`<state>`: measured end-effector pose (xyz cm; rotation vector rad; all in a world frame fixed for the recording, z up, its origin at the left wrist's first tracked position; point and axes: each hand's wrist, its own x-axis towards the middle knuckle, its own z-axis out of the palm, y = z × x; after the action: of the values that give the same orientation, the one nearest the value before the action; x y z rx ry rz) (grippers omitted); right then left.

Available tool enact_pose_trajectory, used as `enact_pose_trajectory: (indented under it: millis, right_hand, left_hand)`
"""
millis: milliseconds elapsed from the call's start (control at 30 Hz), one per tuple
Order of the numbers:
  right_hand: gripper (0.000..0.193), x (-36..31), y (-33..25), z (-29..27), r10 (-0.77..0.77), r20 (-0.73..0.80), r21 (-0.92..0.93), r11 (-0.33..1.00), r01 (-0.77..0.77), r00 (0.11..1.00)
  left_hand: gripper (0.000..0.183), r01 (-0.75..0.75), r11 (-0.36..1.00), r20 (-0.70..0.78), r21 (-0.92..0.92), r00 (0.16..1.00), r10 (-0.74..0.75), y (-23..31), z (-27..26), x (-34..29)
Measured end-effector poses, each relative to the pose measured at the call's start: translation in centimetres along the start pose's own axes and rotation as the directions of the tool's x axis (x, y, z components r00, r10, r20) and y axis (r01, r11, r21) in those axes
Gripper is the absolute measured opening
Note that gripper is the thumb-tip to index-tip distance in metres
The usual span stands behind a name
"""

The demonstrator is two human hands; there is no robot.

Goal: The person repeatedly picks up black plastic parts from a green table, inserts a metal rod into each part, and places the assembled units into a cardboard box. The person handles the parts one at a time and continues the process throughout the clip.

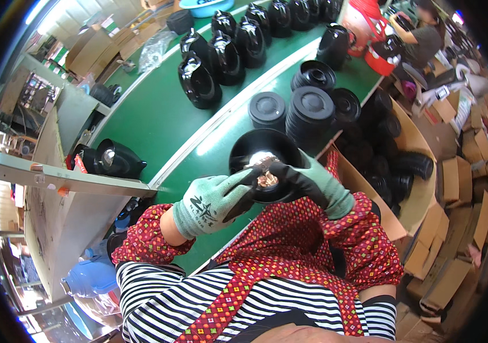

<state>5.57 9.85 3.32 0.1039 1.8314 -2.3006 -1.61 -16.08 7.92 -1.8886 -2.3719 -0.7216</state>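
Observation:
A black bowl-shaped housing [266, 139] sits in front of me at the near edge of the green bench. Inside its opening is a shiny silver and copper-coloured metal piece [267, 178]; its exact kind is unclear. My left hand [215, 200], in a green glove with dark fingertips, reaches across the rim and pinches at the metal piece. From the other side my right hand [317, 184], gloved alike, pinches at it too, fingers bent. The gloves partly hide the piece and the lower rim. Just beyond stand stacks of ribbed black round parts [311, 106].
Rows of glossy black housings [198, 83] stand on the far bench strip. A cardboard box [415, 194] of black round parts is at right. One black housing [119, 159] lies at left. A co-worker [424, 37] is at the far right, near a red basin [380, 60].

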Motion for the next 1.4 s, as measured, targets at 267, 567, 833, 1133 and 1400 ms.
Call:
enact_pose_trajectory:
  millis: [267, 567, 833, 1133, 1400]
  right_hand:
    - [0.055, -12.2, 5.0, -5.4, -0.046, -0.179, 0.455, 0.881, 0.125, 0.983]
    - [0.064, -11.2, 2.9, -5.0, 0.036, 0.015, 0.446, 0.894, -0.039, 0.999]
    - [0.076, 3.3, -0.4, -9.0, -0.542, -0.193, -0.974, 0.206, -0.093, 0.818]
    - [0.089, 10.4, -0.5, -11.9, -0.437, -0.213, -0.955, -0.095, -0.28, 0.874]
    - [0.088, -4.7, -1.0, -4.7, -0.569, -0.045, -0.855, 0.447, 0.263, 0.821]
  left_hand:
    - [0.09, 0.308, 0.291, 0.101, -0.906, 0.824, -0.558, -6.2, 7.9, 0.5]
    - [0.111, 0.104, 0.169, 0.055, -0.98, 0.961, -0.271, -3.0, 15.4, 1.7]
    - [0.091, 0.152, 0.062, 0.103, -0.987, 0.869, -0.483, -5.6, 17.2, -0.8]
    - [0.07, 0.159, -0.04, 0.158, -0.986, 0.852, -0.5, -6.6, 16.0, -3.3]
    - [0.053, 0.204, -0.122, 0.231, -0.971, 0.931, -0.283, -4.6, 18.1, -1.0]
